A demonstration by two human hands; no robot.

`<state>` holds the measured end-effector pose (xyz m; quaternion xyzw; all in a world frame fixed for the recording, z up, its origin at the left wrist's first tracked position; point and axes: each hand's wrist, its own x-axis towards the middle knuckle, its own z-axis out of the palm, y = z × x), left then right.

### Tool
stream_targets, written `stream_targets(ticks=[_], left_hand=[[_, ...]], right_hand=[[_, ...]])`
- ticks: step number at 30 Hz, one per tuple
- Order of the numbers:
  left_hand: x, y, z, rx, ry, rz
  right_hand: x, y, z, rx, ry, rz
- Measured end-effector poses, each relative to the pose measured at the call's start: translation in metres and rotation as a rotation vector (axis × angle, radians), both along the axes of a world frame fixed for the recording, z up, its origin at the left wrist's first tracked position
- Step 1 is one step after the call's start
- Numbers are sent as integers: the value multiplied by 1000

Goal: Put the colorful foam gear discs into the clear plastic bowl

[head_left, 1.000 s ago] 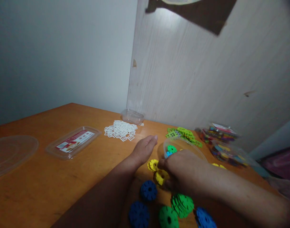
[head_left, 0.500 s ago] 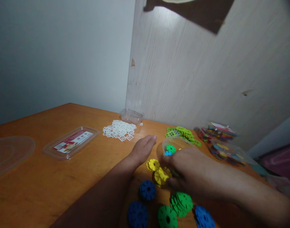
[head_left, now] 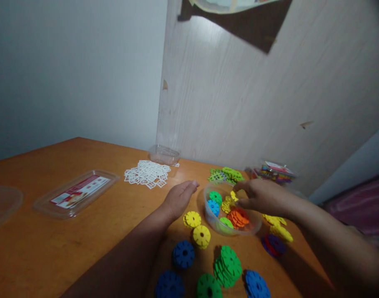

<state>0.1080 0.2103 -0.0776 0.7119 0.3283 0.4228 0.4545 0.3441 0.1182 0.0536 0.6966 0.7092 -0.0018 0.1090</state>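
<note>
My right hand (head_left: 260, 193) reaches over the far right rim of a clear round tub (head_left: 208, 217). Its finger and thumb are apart, on either side of a yellow notched disc (head_left: 234, 195); whether they touch it is unclear. Inside the tub are more yellow discs (head_left: 228, 205), orange discs (head_left: 238, 217), green discs (head_left: 215, 198) and a light blue disc (head_left: 213, 207). My left hand (head_left: 179, 198) is held left of the tub, fingers stretched out, holding nothing. Just below it are two yellow stacks (head_left: 201, 236).
Blue stacks (head_left: 183, 254) and green stacks (head_left: 228, 267) stand nearest me. Yellow discs (head_left: 279, 231) and a purple disc (head_left: 275, 245) lie right of the tub. Further off are white lattice pieces (head_left: 147, 173), green pieces (head_left: 226, 174), a clear box (head_left: 164, 155) and a labelled lid (head_left: 76, 194).
My right hand has moved from the yellow stacks up and back into the tub, uncovering the stacks and the tub's contents. My left hand stays beside the tub. The view has shifted slightly right.
</note>
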Motion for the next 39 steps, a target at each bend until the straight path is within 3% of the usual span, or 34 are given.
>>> stream_targets(ticks=[4,8,11,16,26,39], left_hand=[[0,-1,1,-22,-9,1],[0,2,-3,8,-4,-4],[0,3,-6,26,13,-2],[0,3,-4,24,44,-4],[0,2,-4,49,52,2],[-1,3,-4,42,75,11]], right_hand=[[3,0,-3,44,-37,4],[-6,-9,6,91,27,38],[-29,-21,15,71,105,96],[-81,-43,18,-38,157,315],[-139,-40,6,-194,-218,337],[-138,-39,-3,-170,-228,378]])
